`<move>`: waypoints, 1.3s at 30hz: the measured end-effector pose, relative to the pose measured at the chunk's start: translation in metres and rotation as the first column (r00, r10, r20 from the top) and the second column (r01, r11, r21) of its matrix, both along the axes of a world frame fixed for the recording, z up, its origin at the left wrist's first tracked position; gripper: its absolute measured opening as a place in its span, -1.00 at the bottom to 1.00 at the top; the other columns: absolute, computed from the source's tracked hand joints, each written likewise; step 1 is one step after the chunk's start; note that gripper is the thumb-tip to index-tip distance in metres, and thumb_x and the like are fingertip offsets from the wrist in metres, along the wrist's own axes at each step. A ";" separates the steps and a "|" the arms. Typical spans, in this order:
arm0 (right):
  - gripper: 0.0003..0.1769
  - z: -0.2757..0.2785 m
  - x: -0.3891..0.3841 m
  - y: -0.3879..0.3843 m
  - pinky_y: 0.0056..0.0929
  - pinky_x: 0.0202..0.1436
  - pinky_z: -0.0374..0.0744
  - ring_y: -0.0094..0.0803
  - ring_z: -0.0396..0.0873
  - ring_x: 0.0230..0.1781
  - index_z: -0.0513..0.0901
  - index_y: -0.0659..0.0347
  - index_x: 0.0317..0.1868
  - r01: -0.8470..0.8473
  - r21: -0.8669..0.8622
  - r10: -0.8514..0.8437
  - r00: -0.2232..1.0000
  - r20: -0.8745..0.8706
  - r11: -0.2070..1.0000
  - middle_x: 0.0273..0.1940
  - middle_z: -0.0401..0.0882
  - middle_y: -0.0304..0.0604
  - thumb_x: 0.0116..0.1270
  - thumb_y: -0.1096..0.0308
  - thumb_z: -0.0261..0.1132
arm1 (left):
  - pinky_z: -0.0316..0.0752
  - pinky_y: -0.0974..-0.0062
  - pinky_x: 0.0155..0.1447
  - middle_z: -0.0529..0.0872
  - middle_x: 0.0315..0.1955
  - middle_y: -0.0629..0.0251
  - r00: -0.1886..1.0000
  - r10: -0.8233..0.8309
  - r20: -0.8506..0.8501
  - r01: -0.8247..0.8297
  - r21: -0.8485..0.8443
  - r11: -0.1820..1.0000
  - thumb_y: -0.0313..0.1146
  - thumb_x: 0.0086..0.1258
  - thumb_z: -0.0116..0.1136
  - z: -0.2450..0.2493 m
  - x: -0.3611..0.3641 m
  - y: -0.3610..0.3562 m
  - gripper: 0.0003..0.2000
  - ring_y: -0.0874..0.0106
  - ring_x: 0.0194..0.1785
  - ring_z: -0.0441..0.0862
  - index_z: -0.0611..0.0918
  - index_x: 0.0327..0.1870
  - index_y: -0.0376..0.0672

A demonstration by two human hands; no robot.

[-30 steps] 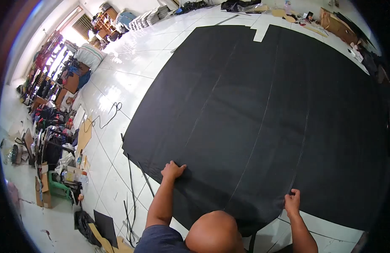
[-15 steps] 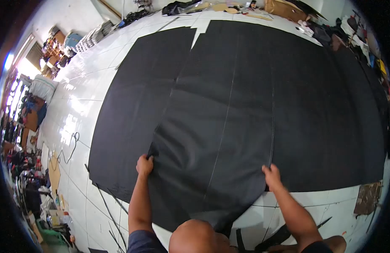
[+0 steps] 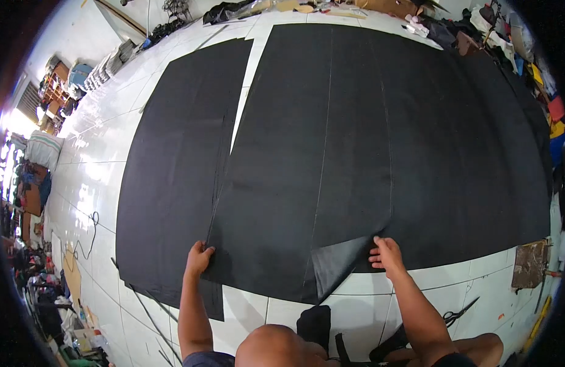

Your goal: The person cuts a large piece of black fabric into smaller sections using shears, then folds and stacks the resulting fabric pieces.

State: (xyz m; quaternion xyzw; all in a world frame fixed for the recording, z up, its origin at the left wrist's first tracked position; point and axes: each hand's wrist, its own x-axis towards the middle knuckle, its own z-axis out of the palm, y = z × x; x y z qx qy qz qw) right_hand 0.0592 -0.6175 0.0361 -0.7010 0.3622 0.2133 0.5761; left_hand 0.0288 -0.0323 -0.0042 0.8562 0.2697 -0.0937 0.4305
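Observation:
A large black sheet (image 3: 282, 183) with thin pale lines lies on the tiled floor. My left hand (image 3: 199, 257) pinches its left edge near the front. At the front right, my right hand (image 3: 386, 253) holds the edge where a corner is folded up, showing a greyer underside (image 3: 337, 263). To the left lies a separate black panel (image 3: 172, 165), parted from the sheet by a narrow gap that widens toward the back; near my left hand the two overlap or touch.
Scissors (image 3: 460, 312) rest on the floor at the lower right, below a brown square piece (image 3: 531, 264). Thin black strips (image 3: 151, 317) lie at the lower left. Assorted items line the walls, with a white sack (image 3: 44, 150) at the left.
The sheet's front part now lies flatter, with fewer wrinkles. The gap beside the left panel has grown longer and wider. My left hand has moved lower and slightly left, and a folded corner shows by my right hand.

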 end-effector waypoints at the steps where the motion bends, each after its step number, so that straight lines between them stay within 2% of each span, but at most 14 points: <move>1: -0.19 0.014 0.002 0.013 -0.38 -0.42 0.66 -0.37 0.65 -0.49 0.31 0.24 0.26 0.004 -0.047 -0.004 1.000 -0.005 0.999 -0.29 0.65 -0.09 0.23 -0.07 0.49 | 0.52 0.38 0.08 0.73 -0.15 0.05 0.999 0.012 0.051 -0.008 -0.075 0.997 -0.36 0.33 0.33 -0.004 -0.006 -0.002 -0.66 0.31 -0.04 0.66 0.58 -0.01 -0.43; 3: -0.14 0.032 0.018 0.032 -0.13 -0.08 0.66 -0.13 0.73 -0.28 0.27 0.22 0.25 -0.136 -0.297 0.129 0.991 -0.041 0.945 -0.13 0.68 0.06 0.16 -0.07 0.53 | 0.51 0.37 0.09 0.72 -0.11 0.07 0.987 0.026 0.159 -0.028 0.011 1.000 -0.43 0.36 0.29 -0.014 -0.008 -0.013 -0.69 0.31 -0.03 0.66 0.56 0.03 -0.42; 6: -0.21 -0.041 0.033 0.013 -0.27 -0.28 0.67 -0.11 0.72 -0.25 0.25 0.19 0.26 -0.204 -0.724 0.369 0.926 0.075 0.659 0.02 0.61 0.16 0.17 0.06 0.47 | 0.51 0.36 0.12 0.73 -0.08 -0.01 0.987 0.007 0.158 -0.020 0.082 0.996 -0.40 0.39 0.26 0.008 0.012 -0.044 -0.70 0.25 0.00 0.67 0.58 0.03 -0.42; 7: -0.23 -0.015 0.046 0.018 -0.07 0.06 0.61 0.03 0.67 0.01 0.23 0.22 0.31 -0.207 -0.611 0.278 0.960 0.023 0.765 0.08 0.58 0.21 0.18 0.21 0.41 | 0.51 0.36 0.12 0.73 -0.08 -0.03 0.986 -0.006 0.166 -0.014 0.122 0.992 -0.39 0.40 0.26 0.018 0.023 -0.054 -0.70 0.23 0.00 0.68 0.58 0.03 -0.42; 10: -0.20 -0.031 0.083 -0.007 -0.02 0.27 0.47 0.12 0.57 0.21 0.15 0.20 0.46 -0.013 -0.466 0.141 0.960 0.242 0.885 0.20 0.52 0.28 0.28 0.32 0.34 | 0.52 0.34 0.08 0.75 -0.16 -0.03 0.938 -0.005 0.347 -0.062 0.183 0.981 -0.35 0.39 0.29 -0.014 0.030 -0.043 -0.69 0.21 -0.07 0.69 0.61 0.01 -0.40; 12: -0.15 -0.006 0.106 -0.018 -0.10 0.22 0.55 0.08 0.53 0.28 0.06 0.11 0.56 0.037 -0.546 0.152 0.943 0.297 0.837 0.30 0.44 0.28 0.33 0.37 0.27 | 0.52 0.37 0.05 0.75 -0.20 0.02 0.939 0.058 0.339 -0.102 0.114 0.988 -0.34 0.38 0.30 -0.005 0.048 -0.054 -0.69 0.26 -0.11 0.68 0.62 0.00 -0.39; 15: -0.09 0.018 0.125 -0.039 -0.16 -0.20 0.67 -0.05 0.52 0.19 0.05 -0.02 0.60 0.176 -0.238 -0.110 0.957 0.267 0.955 0.35 0.39 0.16 0.34 0.06 0.29 | 0.52 0.43 -0.05 0.72 -0.34 0.13 0.945 0.044 0.325 -0.097 0.149 0.984 -0.30 0.36 0.33 -0.001 0.061 -0.076 -0.69 0.38 -0.25 0.63 0.65 -0.03 -0.36; 19: 0.07 0.041 0.106 -0.023 -0.14 -0.17 0.71 0.07 0.44 0.34 0.05 -0.12 0.61 0.013 -0.410 0.041 0.992 0.122 0.912 0.47 0.28 0.12 0.27 -0.49 0.15 | 0.55 0.31 -0.06 0.74 -0.33 0.09 0.969 0.056 0.242 -0.126 0.289 0.949 -0.25 0.38 0.31 -0.003 0.059 -0.090 -0.69 0.19 -0.23 0.70 0.64 -0.03 -0.32; 26: -0.03 0.049 0.122 -0.013 0.07 0.39 0.40 0.14 0.43 0.35 0.12 -0.16 0.61 -0.271 -0.671 0.292 0.953 -0.085 0.690 0.45 0.27 0.20 0.36 -0.53 -0.07 | 0.55 0.22 0.03 0.75 -0.23 0.03 0.942 0.075 0.327 -0.203 0.380 0.902 -0.21 0.45 0.21 -0.012 0.056 -0.081 -0.72 0.06 -0.12 0.71 0.64 -0.04 -0.27; 29: -0.11 0.031 0.130 -0.024 0.05 0.45 0.33 0.14 0.38 0.39 0.35 -0.05 0.52 -0.380 -0.470 0.359 0.923 -0.137 0.797 0.42 0.31 0.19 0.41 -0.49 -0.07 | 0.54 0.16 0.10 0.67 -0.04 0.01 0.963 0.062 0.263 -0.199 0.533 0.822 -0.17 0.44 0.22 -0.003 0.057 -0.090 -0.64 0.02 0.05 0.63 0.63 0.07 -0.26; 33: -0.15 0.013 0.121 -0.030 -0.02 0.43 0.36 0.08 0.40 0.37 0.66 0.21 0.20 -0.453 -0.615 0.549 0.835 -0.038 0.645 0.38 0.35 0.21 0.47 -0.41 -0.08 | 0.52 0.11 0.15 0.59 0.04 -0.04 0.974 0.004 0.228 -0.152 0.637 0.756 -0.12 0.42 0.25 -0.007 0.060 -0.090 -0.56 -0.03 0.12 0.56 0.59 0.14 -0.30; 36: -0.15 0.011 0.121 -0.044 -0.04 0.31 0.48 0.08 0.56 0.20 0.72 0.30 0.07 -0.415 -0.558 0.487 0.873 -0.024 0.719 0.20 0.54 0.22 0.45 -0.41 -0.01 | 0.52 0.11 0.15 0.61 0.01 -0.07 0.979 -0.019 0.205 -0.113 0.611 0.784 -0.12 0.41 0.27 -0.004 0.057 -0.085 -0.57 -0.06 0.10 0.58 0.59 0.10 -0.31; 38: -0.18 0.020 0.117 -0.060 -0.27 -0.33 0.68 -0.11 0.71 -0.33 0.70 0.41 -0.18 -0.330 -0.486 0.366 0.931 -0.022 0.810 -0.16 0.69 0.07 0.39 -0.38 0.15 | 0.52 0.10 0.15 0.62 -0.01 -0.09 0.982 -0.027 0.186 -0.093 0.605 0.791 -0.12 0.40 0.28 -0.001 0.061 -0.083 -0.57 -0.08 0.08 0.59 0.59 0.07 -0.32; 39: -0.22 0.020 0.112 -0.067 -0.31 -0.36 0.67 -0.23 0.67 -0.37 0.66 0.38 -0.13 -0.279 -0.475 0.316 0.949 -0.003 0.835 -0.25 0.65 0.00 0.35 -0.36 0.22 | 0.52 0.10 0.14 0.63 -0.02 -0.09 0.983 -0.025 0.180 -0.092 0.612 0.786 -0.12 0.39 0.29 -0.001 0.062 -0.084 -0.56 -0.08 0.07 0.60 0.59 0.06 -0.33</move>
